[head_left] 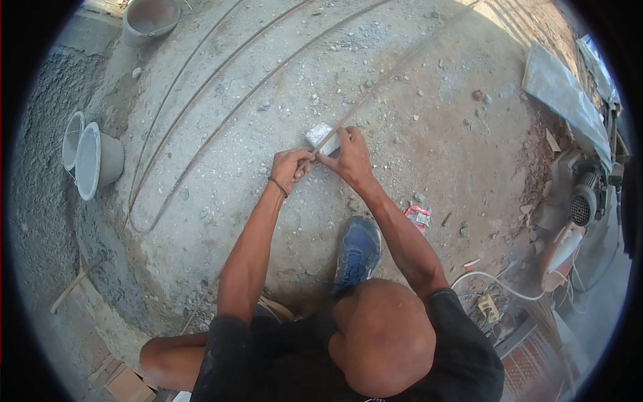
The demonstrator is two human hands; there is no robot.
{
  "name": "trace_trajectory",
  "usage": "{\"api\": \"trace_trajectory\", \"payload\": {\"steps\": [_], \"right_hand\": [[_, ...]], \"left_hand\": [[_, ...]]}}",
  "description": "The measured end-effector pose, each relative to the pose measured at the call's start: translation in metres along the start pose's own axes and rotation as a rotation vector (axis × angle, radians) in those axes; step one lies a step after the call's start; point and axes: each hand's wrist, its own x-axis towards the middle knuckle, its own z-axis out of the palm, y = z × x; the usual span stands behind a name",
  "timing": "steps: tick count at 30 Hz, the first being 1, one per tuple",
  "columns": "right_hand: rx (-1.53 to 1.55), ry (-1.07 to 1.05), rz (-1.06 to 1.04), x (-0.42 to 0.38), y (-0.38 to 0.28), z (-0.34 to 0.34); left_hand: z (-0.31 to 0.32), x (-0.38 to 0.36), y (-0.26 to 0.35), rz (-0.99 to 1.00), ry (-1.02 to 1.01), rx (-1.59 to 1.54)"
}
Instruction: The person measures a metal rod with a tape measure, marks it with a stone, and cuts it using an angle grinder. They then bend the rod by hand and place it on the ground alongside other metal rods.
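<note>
A long thin metal rod (395, 69) runs from the far upper right down to both hands. My left hand (291, 167) is closed around its near end, with a dark band on the wrist. Just to the right, my right hand (351, 159) grips the same rod between thumb and fingers. Beneath the rod lies a small pale block (319, 133), its right part covered by the rod and my right hand. A bent rod (221, 125) curves over the ground on the left, its near end folded back in a U-shape.
Buckets (107, 161) stand at the left beside wet grey mortar (50, 151), with another bucket (151, 20) at the top. A wooden-handled tool (72, 287) lies lower left. On the right are a motor-driven machine (585, 199), cables, and a red packet (418, 217). My blue shoe (358, 253) is below my hands.
</note>
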Motion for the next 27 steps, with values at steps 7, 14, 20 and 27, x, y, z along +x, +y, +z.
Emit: {"api": "trace_trajectory", "payload": {"steps": [7,14,20,27], "right_hand": [[-0.004,-0.101,-0.032,0.017,-0.003,-0.01],[0.036,-0.068,-0.005,0.014,-0.008,-0.01],[-0.077,-0.017,0.018,-0.012,-0.012,-0.04],[0.064,-0.131,0.247,-0.113,0.007,-0.128]], "left_hand": [[-0.006,0.013,0.005,0.015,0.034,-0.009],[-0.011,0.013,0.01,-0.058,-0.011,0.029],[-0.009,0.01,0.018,-0.106,0.008,0.139],[-0.009,0.008,0.022,-0.137,-0.029,0.196]]}}
